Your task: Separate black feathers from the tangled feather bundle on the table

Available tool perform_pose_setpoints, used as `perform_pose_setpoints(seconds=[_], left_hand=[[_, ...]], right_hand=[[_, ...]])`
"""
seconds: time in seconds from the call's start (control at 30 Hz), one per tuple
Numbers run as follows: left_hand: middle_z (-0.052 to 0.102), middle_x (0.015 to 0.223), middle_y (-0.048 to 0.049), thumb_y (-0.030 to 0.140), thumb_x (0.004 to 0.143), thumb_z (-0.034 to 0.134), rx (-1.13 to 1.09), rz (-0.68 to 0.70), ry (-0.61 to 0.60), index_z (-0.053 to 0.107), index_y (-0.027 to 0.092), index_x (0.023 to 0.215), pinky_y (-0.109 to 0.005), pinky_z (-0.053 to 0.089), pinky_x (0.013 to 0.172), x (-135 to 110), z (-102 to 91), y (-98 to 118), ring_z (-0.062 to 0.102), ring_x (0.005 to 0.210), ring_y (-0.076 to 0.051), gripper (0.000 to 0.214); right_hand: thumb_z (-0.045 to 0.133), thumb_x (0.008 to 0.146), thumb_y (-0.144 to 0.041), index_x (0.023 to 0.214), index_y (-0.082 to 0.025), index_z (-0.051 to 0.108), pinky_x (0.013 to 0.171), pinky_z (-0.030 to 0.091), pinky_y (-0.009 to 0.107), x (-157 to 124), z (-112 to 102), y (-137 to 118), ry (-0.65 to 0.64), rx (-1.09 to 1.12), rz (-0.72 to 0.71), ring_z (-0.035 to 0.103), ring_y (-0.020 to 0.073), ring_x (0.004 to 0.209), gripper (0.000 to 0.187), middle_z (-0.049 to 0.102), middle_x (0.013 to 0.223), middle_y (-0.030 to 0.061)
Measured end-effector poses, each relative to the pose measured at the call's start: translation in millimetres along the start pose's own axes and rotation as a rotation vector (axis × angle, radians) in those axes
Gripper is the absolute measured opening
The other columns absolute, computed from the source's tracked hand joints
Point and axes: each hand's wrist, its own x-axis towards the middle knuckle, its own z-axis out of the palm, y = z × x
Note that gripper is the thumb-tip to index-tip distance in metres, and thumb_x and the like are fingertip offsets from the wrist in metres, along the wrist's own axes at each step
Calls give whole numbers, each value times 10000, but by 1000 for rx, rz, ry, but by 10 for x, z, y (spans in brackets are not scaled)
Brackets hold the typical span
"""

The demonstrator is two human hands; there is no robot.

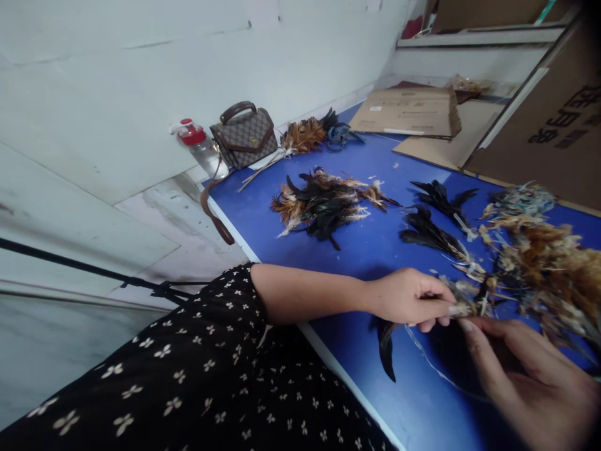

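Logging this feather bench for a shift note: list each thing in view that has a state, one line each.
left hand: closed, pinching a feather bundle
right hand: fingers loosely curled, fingertip at the bundle
handbag: flap shut, upright against the wall
bottle: red cap on, leaning
feather pile: loose, spread on the blue table
cardboard box: flattened

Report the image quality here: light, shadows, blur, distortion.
Head view: soft, even light; faint shadows under the left hand on the blue table; right hand blurred at the lower right; wall and table edges tilt and bow; dark vignette in the right corners.
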Motion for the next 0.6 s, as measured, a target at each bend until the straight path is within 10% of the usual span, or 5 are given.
perform_pose_setpoints(seconds=[0.27,0.6], left_hand=[[697,731,41,380,952,927,-149,-182,-41,712,157,882,-218,422,556,-1,-40,177,585,576,-46,318],[704,713,4,490,764,1057,-292,-226,-56,731,147,793,-203,367,514,-12,-48,208,570,578,-55,474]], right_hand=[[799,1028,-534,1363,-367,808,857,606,336,-158,71,143,63,66,175,777,194,897,374,834,1181,5],[793,1048,-396,1505,-402,782,812,585,349,-49,111,-2,102,52,22,760,185,870,457,824,1173,-1]])
